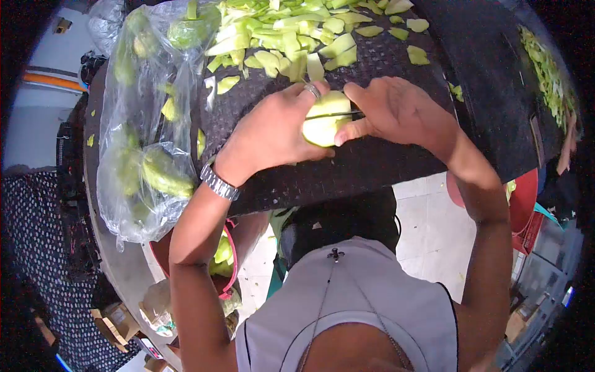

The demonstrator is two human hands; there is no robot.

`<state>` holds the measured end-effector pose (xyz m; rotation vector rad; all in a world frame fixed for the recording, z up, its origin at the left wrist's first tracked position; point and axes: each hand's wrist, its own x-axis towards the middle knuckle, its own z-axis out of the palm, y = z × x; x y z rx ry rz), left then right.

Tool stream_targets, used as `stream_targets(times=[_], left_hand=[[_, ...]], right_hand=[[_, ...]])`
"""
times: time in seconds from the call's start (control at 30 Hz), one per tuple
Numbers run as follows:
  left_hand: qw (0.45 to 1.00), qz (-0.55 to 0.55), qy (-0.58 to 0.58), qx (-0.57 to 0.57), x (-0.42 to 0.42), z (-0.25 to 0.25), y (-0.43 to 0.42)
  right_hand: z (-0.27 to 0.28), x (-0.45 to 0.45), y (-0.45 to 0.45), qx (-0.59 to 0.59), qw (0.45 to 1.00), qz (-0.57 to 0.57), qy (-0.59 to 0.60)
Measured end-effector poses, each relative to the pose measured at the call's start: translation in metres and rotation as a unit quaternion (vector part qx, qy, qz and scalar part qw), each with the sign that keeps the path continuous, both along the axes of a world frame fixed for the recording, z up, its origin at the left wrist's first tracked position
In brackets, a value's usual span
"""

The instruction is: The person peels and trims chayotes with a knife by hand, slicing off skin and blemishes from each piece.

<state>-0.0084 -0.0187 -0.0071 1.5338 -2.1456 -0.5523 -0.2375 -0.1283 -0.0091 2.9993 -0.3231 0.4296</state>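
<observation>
My left hand [273, 127], with a ring and a wristwatch, is closed round a pale green peeled fruit [323, 131] that looks like a green mango. In my right hand [403, 115] is a knife [334, 115], its thin dark blade lying across the fruit. My right thumb presses on the fruit's near side, and the knife's handle is hidden in my fingers. Just beyond both hands lies a wide heap of pale green slices [285, 34] on the dark woven table cover [384, 68].
A clear plastic bag [149, 130] of green fruits lies on the left. Below the table are a red bucket [230, 248] with green pieces on the left and another red bucket [524, 198] on the right. More slices [548, 74] lie at far right, near another person's hand [567, 146].
</observation>
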Motion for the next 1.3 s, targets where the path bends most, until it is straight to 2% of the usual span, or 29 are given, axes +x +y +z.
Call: stream_targets(times=[0.1, 0.2, 0.37, 0.43, 0.47, 0.57, 0.6, 0.67, 0.77, 0.87, 0.97, 1.1, 1.13, 1.23, 1.3], left_hand=[[1.000, 0.005, 0.000, -0.010, -0.003, 0.005, -0.001], [0.998, 0.038, 0.043, -0.018, -0.004, -0.006, 0.008], [0.995, 0.078, 0.061, -0.007, -0.002, -0.019, 0.020], [0.996, 0.052, 0.064, -0.032, 0.002, -0.021, 0.011], [0.996, 0.048, 0.065, -0.049, 0.002, -0.022, 0.010], [0.997, 0.040, 0.051, -0.037, 0.001, -0.028, 0.012], [0.997, 0.043, 0.030, -0.059, 0.001, -0.023, 0.003], [0.998, 0.049, 0.025, -0.016, -0.003, -0.017, 0.013], [0.997, -0.003, 0.016, -0.075, 0.008, -0.019, 0.003], [0.986, 0.009, -0.105, -0.127, 0.007, 0.001, 0.008], [0.968, 0.022, -0.126, -0.215, -0.002, -0.013, 0.016], [0.974, 0.057, -0.014, -0.219, -0.017, -0.014, 0.025], [0.972, 0.066, -0.023, -0.226, -0.020, -0.011, 0.028], [0.969, 0.125, 0.061, -0.202, -0.023, -0.025, 0.033], [0.952, 0.206, 0.068, -0.216, -0.034, -0.028, 0.034]], right_hand=[[0.003, 0.003, 0.003, 0.004, 1.000, -0.007, -0.016], [0.027, 0.016, 0.005, 0.109, 0.988, -0.047, 0.101], [0.009, 0.024, -0.010, 0.063, 0.994, 0.047, 0.075], [0.030, 0.026, -0.002, 0.152, 0.979, -0.058, 0.120], [0.015, 0.019, 0.000, 0.081, 0.996, -0.030, 0.023], [-0.022, 0.019, -0.014, 0.336, 0.938, -0.052, 0.061], [-0.013, 0.022, -0.026, 0.253, 0.965, -0.049, 0.038], [-0.010, 0.014, -0.004, 0.148, 0.987, -0.062, 0.005], [0.008, 0.015, -0.008, 0.247, 0.964, -0.082, 0.058], [0.013, -0.005, -0.004, 0.266, 0.954, -0.089, 0.108], [0.001, -0.018, 0.017, 0.301, 0.945, -0.121, 0.047], [-0.004, -0.006, 0.039, 0.395, 0.895, -0.194, 0.078], [-0.006, -0.003, 0.044, 0.396, 0.894, -0.198, 0.067], [-0.020, 0.011, 0.066, 0.390, 0.899, -0.197, 0.027], [-0.029, 0.023, 0.080, 0.375, 0.908, -0.185, -0.006]])
